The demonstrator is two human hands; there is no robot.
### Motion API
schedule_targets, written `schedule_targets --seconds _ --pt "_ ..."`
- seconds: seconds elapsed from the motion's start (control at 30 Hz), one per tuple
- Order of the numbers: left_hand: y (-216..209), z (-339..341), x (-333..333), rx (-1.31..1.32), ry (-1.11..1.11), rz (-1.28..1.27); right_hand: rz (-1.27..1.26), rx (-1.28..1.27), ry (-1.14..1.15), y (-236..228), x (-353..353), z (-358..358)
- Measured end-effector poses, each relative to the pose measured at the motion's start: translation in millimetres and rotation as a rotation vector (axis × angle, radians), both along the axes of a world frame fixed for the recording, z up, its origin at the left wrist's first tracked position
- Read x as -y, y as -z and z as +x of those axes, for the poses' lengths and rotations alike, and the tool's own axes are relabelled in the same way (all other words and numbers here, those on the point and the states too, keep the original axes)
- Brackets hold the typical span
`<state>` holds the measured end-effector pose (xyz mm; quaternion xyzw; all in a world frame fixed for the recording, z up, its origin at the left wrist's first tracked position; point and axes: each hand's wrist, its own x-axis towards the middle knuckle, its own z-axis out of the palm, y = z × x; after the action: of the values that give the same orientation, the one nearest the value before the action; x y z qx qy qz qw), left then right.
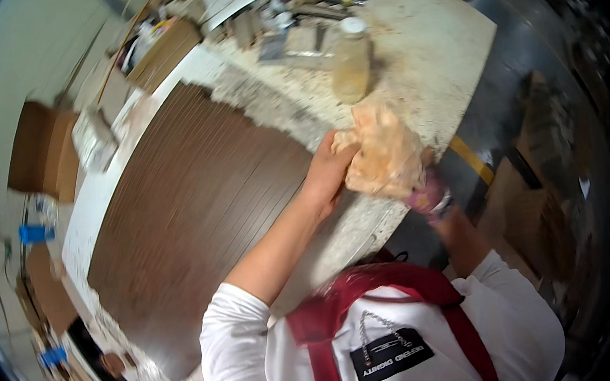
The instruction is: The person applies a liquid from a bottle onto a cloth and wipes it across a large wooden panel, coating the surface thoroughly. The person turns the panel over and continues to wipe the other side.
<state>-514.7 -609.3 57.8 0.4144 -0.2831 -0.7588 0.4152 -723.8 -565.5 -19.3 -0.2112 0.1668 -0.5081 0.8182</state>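
Observation:
A crumpled, pale orange rag [384, 155] is held up between my two hands, over the near right edge of the table. My left hand [327, 173] is bare and pinches the rag's left side. On the rag's lower right, my right hand [429, 193] grips it in a purple-pink glove; the rag hides part of its fingers. To the left lies a wide panel of dark brown slats [203, 217], side by side with uneven ends. Just beyond the rag stands a jar [352, 61] with a white lid and yellowish liquid.
The stained white table [437, 25] has scraps and small tools [321, 4] heaped at its far side. Open cardboard boxes [45, 152] and a white wrapped bundle [94, 139] lie at the left. More cardboard [541, 216] stands on the floor at right.

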Motion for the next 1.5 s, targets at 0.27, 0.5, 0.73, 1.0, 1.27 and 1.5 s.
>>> schedule_targets --seconds 0.27,0.5,0.73,1.0,1.27,1.5 --pt "4 64 81 0.650 0.001 -0.527 -0.288 -0.303 0.317 -140 85 -34" --pt "96 16 192 0.927 0.365 -0.902 -1.288 -1.930 1.003 -78 224 67" --pt "133 -6 241 0.756 0.259 -1.034 -0.922 -1.793 0.969 -69 236 93" --pt "8 15 150 1.338 0.191 -1.420 0.155 -0.292 0.631 -97 109 -13" --pt "-45 48 96 1.941 0.464 -1.701 0.058 -0.053 0.524 2 76 23" --pt "-78 50 85 2.029 0.480 -1.791 0.092 0.332 0.286 -12 51 10"
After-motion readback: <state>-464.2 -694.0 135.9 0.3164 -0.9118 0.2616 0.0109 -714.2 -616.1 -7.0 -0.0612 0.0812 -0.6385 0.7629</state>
